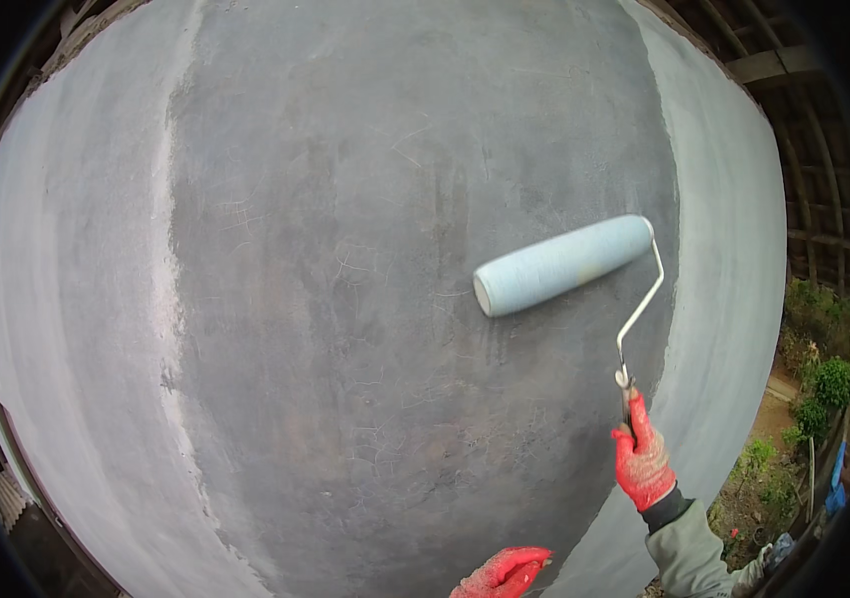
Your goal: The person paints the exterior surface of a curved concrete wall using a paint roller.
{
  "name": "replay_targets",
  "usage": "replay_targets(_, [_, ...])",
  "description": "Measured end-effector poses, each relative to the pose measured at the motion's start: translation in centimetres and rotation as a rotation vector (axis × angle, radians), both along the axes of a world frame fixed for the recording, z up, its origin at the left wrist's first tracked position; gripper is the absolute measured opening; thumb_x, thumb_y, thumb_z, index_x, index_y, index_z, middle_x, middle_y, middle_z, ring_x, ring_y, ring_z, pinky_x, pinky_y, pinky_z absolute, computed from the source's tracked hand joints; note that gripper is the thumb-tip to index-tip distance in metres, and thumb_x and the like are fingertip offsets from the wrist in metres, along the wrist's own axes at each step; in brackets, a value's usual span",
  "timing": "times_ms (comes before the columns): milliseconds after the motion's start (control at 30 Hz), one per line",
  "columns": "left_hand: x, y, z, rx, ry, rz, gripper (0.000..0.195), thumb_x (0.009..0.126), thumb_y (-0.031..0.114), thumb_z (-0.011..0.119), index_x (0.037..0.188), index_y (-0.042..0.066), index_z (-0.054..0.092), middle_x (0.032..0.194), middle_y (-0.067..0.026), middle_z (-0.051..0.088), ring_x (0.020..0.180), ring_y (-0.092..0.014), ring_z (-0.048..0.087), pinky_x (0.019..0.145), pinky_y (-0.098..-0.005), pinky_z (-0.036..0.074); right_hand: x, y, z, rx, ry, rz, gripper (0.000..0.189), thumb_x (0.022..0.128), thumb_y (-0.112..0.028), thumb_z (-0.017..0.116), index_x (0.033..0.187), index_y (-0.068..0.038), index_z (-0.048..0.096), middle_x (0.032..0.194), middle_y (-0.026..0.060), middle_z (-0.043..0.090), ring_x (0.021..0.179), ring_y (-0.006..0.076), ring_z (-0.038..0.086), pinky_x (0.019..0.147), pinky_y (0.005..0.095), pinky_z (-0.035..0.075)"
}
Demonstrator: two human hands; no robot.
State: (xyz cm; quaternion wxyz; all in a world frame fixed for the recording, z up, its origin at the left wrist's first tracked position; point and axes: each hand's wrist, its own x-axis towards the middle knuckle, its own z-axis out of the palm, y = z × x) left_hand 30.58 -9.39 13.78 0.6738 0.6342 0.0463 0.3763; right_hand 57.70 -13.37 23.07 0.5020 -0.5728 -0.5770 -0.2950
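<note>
My right hand (645, 463), in a red-coated work glove, grips the handle of a paint roller (565, 263). The roller has a pale blue, paint-wet sleeve on a bent white wire frame (640, 308). Its sleeve is tilted, the right end higher, in front of the dark grey plastered wall (335, 321); whether it touches the wall I cannot tell. Low in the middle, my left hand (501, 574) wears a matching glove, with the fingers curled and the thumb near them. The view cuts off its wrist, and I cannot tell whether something thin is between its fingertips.
Lighter painted bands lie on the wall's left (103, 299) and right (724, 247). Fine cracks mark the dark middle. A roof with wooden beams (784, 63) shows at upper right. Lower down at right are ground with green shrubs (834, 389) and a blue piece of material (836, 478).
</note>
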Motion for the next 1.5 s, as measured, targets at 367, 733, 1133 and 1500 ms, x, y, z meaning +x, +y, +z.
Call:
replay_targets(367, [1.4, -1.3, -0.1, 0.057, 0.011, -0.242, 0.019, 0.098, 0.012, 0.058, 0.116, 0.007, 0.062, 0.098, 0.002, 0.062, 0.086, -0.006, 0.054, 0.073, -0.0218, 0.046, -2.7, -6.9, -13.0, -0.13, 0.041, -0.19, 0.065, 0.084, 0.005, 0.054, 0.146, -0.006, 0.038, 0.074, 0.0161, 0.057, 0.064, 0.0298, 0.06, 0.061, 0.0368, 0.048])
replay_targets(733, [-3.9, 1.4, 0.8, 0.034, -0.104, -0.076, 0.021, 0.099, 0.01, 0.056, 0.118, 0.003, 0.062, 0.103, -0.0018, 0.064, 0.096, -0.009, 0.058, 0.085, -0.0219, 0.046, -10.1, 2.6, 22.5, 0.161, 0.024, -0.074, 0.053, 0.093, -0.009, 0.052, 0.145, -0.019, 0.045, 0.11, 0.022, 0.064, 0.088, 0.0321, 0.064, 0.082, 0.0366, 0.049])
replay_targets(1133, [-9.1, 3.4, 0.3, -0.163, -0.176, 0.081, 0.023, 0.099, 0.013, 0.058, 0.118, 0.002, 0.061, 0.107, -0.0038, 0.065, 0.1, -0.011, 0.058, 0.09, -0.025, 0.046, -18.1, 7.2, 41.0, 0.167, 0.136, -0.156, 0.049, 0.098, -0.032, 0.046, 0.146, -0.025, 0.044, 0.076, 0.0063, 0.054, 0.063, 0.0186, 0.055, 0.064, 0.0345, 0.048])
replay_targets(1500, [-12.4, 3.1, -0.2, -0.005, 0.022, -0.03, 0.019, 0.099, 0.011, 0.057, 0.115, 0.004, 0.064, 0.102, -0.0001, 0.065, 0.094, -0.007, 0.057, 0.083, -0.0208, 0.045, -12.2, 1.1, -11.8, -0.089, 0.126, -0.083, 0.063, 0.084, 0.004, 0.055, 0.144, -0.005, 0.04, 0.094, 0.0208, 0.064, 0.077, 0.0378, 0.065, 0.069, 0.0404, 0.052])
